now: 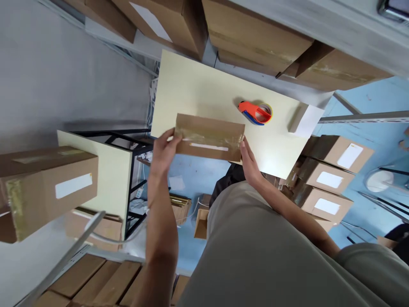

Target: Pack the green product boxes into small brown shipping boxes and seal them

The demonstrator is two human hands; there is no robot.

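Observation:
Between my two hands is a cardboard box [209,130], taped along its top, with a white label strip on the side facing me. My left hand [164,149] grips its left end, fingers closed at the edge. At the opposite end, my right hand [249,160] presses against the box's right side, fingers partly hidden. The box is over the near edge of a cream tabletop [198,85]; whether it rests there I cannot tell. Beyond it lies an orange and blue tape dispenser [254,112] with a roll of tape. A white block-shaped box [306,120] sits at the table's right end.
Large cartons [255,34] line a shelf behind the table. Labelled boxes [332,179] are stacked to the right. A big taped carton [51,187] stands on a side table [111,175] at left. More boxes [96,277] fill a rack at the lower left.

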